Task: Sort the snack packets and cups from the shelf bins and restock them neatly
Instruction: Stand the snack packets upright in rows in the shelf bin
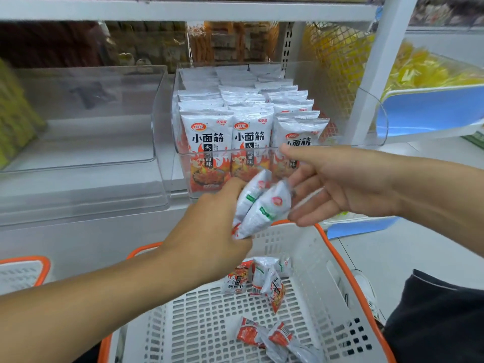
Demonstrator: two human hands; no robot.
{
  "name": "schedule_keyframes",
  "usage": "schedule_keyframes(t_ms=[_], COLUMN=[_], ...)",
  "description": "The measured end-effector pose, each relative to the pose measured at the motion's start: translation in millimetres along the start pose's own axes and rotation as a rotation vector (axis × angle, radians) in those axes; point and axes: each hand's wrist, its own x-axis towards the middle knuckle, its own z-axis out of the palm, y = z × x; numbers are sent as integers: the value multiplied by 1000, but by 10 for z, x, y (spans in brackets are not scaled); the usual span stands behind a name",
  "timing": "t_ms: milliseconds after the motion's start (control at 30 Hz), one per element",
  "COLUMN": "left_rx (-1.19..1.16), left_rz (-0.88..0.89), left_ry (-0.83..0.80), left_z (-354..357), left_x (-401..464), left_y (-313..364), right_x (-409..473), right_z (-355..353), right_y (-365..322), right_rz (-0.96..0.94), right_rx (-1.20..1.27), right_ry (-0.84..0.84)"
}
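Note:
My left hand grips two white and red snack packets just above the far rim of a white basket with an orange rim. My right hand is beside them with fingers spread and straight, fingertips touching or nearly touching the upper packet. Right behind the hands, a clear shelf bin holds several rows of the same packets standing upright, labels facing me. More loose packets lie on the basket floor, some nearer me.
A clear bin stands to the left of the packed one, with nothing visible inside. A blue tray with yellow packets sits on the right shelf past a white upright post. Another orange-rimmed basket shows at the left edge.

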Motion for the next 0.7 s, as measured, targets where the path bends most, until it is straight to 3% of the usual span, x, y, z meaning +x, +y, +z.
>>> schedule_keyframes(t_ms=[100, 233, 400, 567, 700], left_rx=[307, 375, 172, -384, -370], left_rz=[122, 153, 166, -58, -70], left_ry=[52, 52, -15, -416, -368], left_z=[-42, -57, -29, -216, -215], left_x=[-11, 21, 49, 163, 192], left_y=[53, 77, -1, -10, 31], right_x=[-74, -18, 11, -77, -150], right_z=[64, 127, 44, -71, -176], right_y=[-3, 56, 77, 5, -74], right_rz=[47, -35, -129, -436, -557], right_rx=[49, 143, 50, -200, -299], right_ry=[-132, -136, -128, -181, -178])
